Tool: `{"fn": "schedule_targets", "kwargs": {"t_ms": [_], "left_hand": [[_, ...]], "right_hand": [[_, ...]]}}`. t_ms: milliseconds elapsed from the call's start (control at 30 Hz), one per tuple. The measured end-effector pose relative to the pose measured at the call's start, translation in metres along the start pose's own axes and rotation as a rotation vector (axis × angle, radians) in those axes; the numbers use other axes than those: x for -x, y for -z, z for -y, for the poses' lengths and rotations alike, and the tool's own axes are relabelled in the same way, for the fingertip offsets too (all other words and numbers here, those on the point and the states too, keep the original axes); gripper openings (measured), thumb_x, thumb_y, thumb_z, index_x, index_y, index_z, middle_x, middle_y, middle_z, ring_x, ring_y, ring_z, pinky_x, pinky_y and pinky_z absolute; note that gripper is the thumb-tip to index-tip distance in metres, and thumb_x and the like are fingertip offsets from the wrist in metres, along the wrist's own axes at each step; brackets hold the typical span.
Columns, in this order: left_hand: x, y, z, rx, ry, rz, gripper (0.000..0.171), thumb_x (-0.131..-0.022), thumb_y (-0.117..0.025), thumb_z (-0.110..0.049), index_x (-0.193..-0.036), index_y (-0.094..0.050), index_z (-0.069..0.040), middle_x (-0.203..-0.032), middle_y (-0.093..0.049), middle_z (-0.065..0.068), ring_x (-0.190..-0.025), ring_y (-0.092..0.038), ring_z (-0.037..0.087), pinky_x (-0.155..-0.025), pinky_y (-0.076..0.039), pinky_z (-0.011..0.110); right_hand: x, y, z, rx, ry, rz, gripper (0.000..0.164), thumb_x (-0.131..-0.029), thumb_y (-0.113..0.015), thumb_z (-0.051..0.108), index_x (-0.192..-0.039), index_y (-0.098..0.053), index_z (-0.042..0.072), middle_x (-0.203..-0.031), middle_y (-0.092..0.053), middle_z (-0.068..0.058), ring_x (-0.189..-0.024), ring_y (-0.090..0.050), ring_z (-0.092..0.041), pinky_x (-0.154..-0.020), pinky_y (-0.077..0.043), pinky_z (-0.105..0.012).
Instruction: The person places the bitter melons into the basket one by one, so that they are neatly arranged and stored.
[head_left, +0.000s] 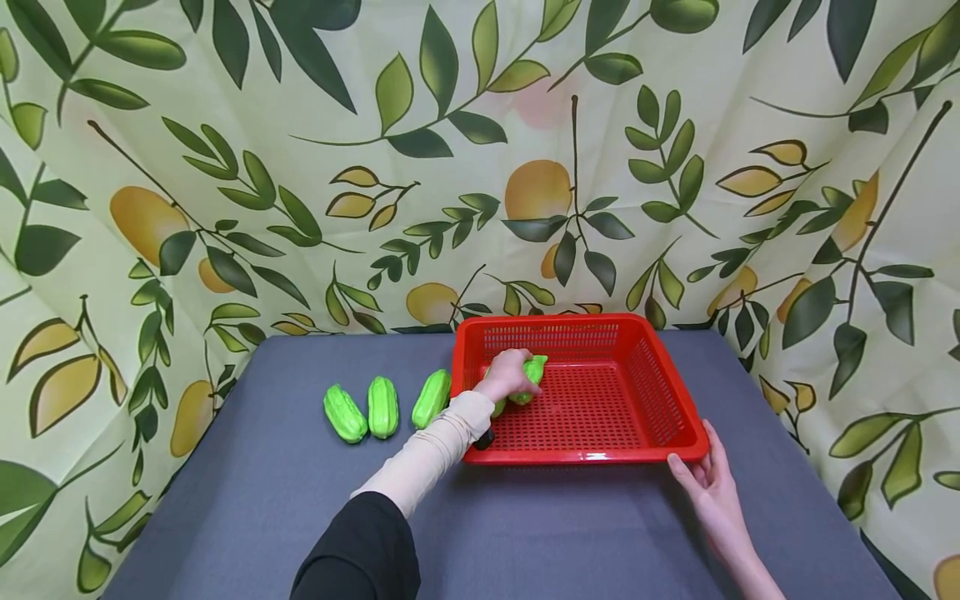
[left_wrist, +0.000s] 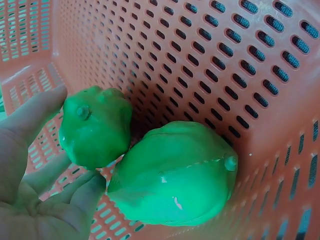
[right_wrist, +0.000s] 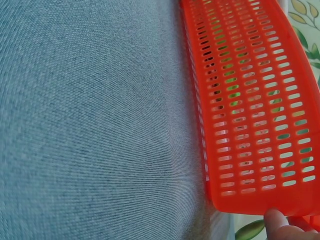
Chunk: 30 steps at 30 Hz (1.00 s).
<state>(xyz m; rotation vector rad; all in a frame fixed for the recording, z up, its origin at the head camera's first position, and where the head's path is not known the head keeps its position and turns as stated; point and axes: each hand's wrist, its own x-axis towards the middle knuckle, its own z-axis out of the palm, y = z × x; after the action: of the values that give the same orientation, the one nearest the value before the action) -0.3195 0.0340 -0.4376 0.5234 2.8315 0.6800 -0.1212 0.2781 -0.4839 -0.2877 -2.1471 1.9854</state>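
Note:
Inside the red plastic basket [head_left: 585,454], at its left end, my left hand [head_left: 510,375] holds a green ribbed gourd [left_wrist: 95,127] between thumb and fingers. Close against it lies a second green gourd [left_wrist: 175,175], on the basket's perforated floor. In the head view, my hand partly covers both. My right hand [head_left: 708,479] grips the basket's near right corner, thumb at the rim and fingers around the outside. Only the fingertips of that hand [right_wrist: 280,227] show in the right wrist view, against the basket's rim.
Three more green gourds, a left one [head_left: 345,414], a middle one [head_left: 383,407] and a right one [head_left: 431,399], lie on the grey tablecloth [head_left: 247,500] left of the basket. A leaf-patterned curtain [head_left: 465,275] hangs behind and at both sides.

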Motion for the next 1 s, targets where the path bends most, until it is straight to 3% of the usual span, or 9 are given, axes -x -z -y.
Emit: {"fn": "schedule_targets", "kwargs": {"t_ms": [533, 667, 1000], "left_hand": [[-0.002, 0.004, 0.003, 0.016, -0.006, 0.004, 0.056, -0.072, -0.081, -0.015, -0.124, -0.061, -0.007, -0.115, -0.066, 0.011, -0.101, -0.060, 0.026, -0.088, -0.049, 0.035], [0.001, 0.009, 0.000, 0.065, 0.010, 0.015, 0.058, -0.075, -0.079, -0.017, -0.128, -0.058, -0.006, -0.124, -0.063, 0.010, -0.112, -0.057, 0.027, -0.095, -0.047, 0.039], [0.007, 0.022, -0.005, 0.186, -0.064, 0.016, 0.058, -0.079, -0.077, -0.016, -0.130, -0.055, -0.002, -0.127, -0.061, 0.014, -0.118, -0.057, 0.025, -0.099, -0.047, 0.034]], "right_hand": [[0.001, -0.001, 0.000, 0.007, 0.019, -0.004, 0.085, -0.093, -0.058, 0.014, -0.154, 0.002, 0.016, -0.152, -0.013, -0.032, -0.101, -0.045, 0.021, -0.081, -0.041, 0.002], [0.002, -0.001, -0.001, 0.015, 0.013, -0.005, 0.085, -0.094, -0.058, 0.014, -0.154, 0.002, 0.016, -0.151, -0.014, -0.031, -0.101, -0.045, 0.021, -0.080, -0.041, 0.002], [0.002, -0.001, -0.001, -0.017, 0.018, -0.010, 0.084, -0.094, -0.058, 0.013, -0.154, 0.000, 0.017, -0.151, -0.015, -0.029, -0.102, -0.047, 0.020, -0.080, -0.042, 0.001]]}}
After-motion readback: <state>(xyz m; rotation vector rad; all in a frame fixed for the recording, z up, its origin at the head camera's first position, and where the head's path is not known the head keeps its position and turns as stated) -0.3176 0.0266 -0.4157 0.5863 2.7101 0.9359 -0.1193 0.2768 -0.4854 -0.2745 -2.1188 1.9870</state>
